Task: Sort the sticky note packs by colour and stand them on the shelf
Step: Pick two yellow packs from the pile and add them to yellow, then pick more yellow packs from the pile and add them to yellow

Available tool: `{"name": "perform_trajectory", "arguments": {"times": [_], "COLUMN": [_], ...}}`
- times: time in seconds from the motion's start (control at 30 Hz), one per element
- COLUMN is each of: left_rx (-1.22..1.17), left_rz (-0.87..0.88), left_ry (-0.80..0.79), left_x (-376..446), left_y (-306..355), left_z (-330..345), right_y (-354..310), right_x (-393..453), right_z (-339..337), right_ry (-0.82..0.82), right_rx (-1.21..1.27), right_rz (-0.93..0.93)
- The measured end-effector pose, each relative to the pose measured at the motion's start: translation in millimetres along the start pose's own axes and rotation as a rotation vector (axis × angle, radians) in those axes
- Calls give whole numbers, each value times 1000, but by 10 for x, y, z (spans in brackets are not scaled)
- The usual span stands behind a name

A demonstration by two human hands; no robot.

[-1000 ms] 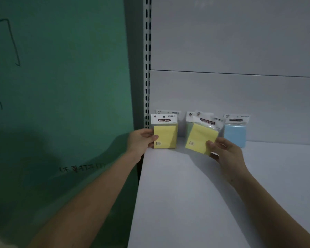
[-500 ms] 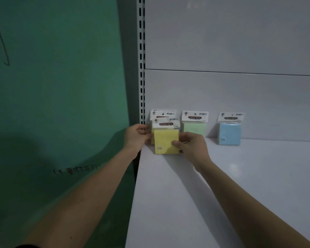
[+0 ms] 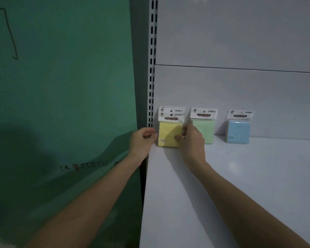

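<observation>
Three groups of sticky note packs stand upright at the back of a white shelf. The yellow packs sit at the left end, stacked one behind another beside the slotted upright. The left hand touches their left edge; the right hand grips their right edge. A green pack stands just beside them, a blue pack further right, apart. A green wall lies left.
</observation>
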State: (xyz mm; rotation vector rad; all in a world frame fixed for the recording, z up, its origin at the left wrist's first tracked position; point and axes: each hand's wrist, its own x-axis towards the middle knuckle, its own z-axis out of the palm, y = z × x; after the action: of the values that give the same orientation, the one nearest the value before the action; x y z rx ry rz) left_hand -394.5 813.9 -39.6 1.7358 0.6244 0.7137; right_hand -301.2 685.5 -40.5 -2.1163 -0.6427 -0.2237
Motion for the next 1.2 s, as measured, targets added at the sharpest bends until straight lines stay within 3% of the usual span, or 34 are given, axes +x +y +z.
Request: {"name": "perform_trajectory", "arguments": {"times": [0.3, 0.47, 0.6, 0.8, 0.97, 1.2], "left_rx": [108, 394, 597, 773, 783, 818], "left_rz": [43, 212, 313, 237, 163, 209], "left_ry": [-53, -125, -103, -268, -369, -488], "left_x": [45, 12, -162, -561, -1122, -2399], "left_y": [36, 152, 368, 786, 1116, 1572], "left_z": [-172, -190, -119, 202, 804, 1981], "right_y": [-81, -120, -135, -64, 223, 969], "right_x": [-60, -155, -178, -290, -679, -1517], "right_z": [7, -116, -407, -1116, -1951, -3490], "right_ry": [59, 75, -41, -276, -319, -322], "right_rx": [-123, -261, -314, -385, -437, -477], "right_rz": [-77, -35, -28, -28, 21, 102]}}
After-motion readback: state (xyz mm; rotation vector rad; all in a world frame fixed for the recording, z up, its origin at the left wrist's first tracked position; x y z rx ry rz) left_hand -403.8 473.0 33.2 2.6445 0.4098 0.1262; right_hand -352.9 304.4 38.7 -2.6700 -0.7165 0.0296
